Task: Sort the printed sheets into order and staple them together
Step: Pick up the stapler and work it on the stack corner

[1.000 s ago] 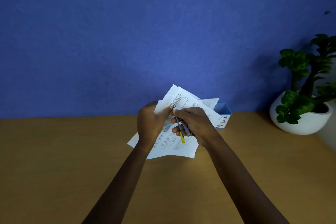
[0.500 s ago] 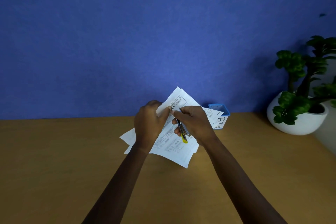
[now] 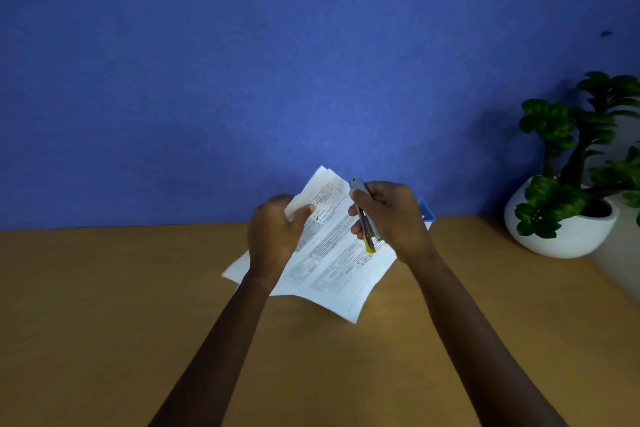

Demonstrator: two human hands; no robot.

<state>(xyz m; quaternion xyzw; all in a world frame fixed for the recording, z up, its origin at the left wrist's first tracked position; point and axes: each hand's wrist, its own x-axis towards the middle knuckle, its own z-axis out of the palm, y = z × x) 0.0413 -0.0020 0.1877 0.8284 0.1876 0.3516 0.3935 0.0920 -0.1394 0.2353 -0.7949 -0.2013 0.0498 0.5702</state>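
A stack of white printed sheets (image 3: 332,263) is held above the wooden desk, tilted, with its top corner raised toward the blue wall. My left hand (image 3: 277,236) pinches the stack near its upper left corner. My right hand (image 3: 391,215) grips a small grey stapler (image 3: 363,215) with a yellow end, held upright just off the right side of the stack's top corner. The stapler's jaws sit apart from the paper edge.
A small blue container (image 3: 426,210) stands behind my right hand, mostly hidden. A green plant in a white round pot (image 3: 561,225) sits at the back right. The brown desk (image 3: 104,322) spreads to the left and front; a blue wall rises behind.
My right hand has pulled the stapler away from the stack's top corner to the right. The sheets have spread lower and flatter under my left hand.
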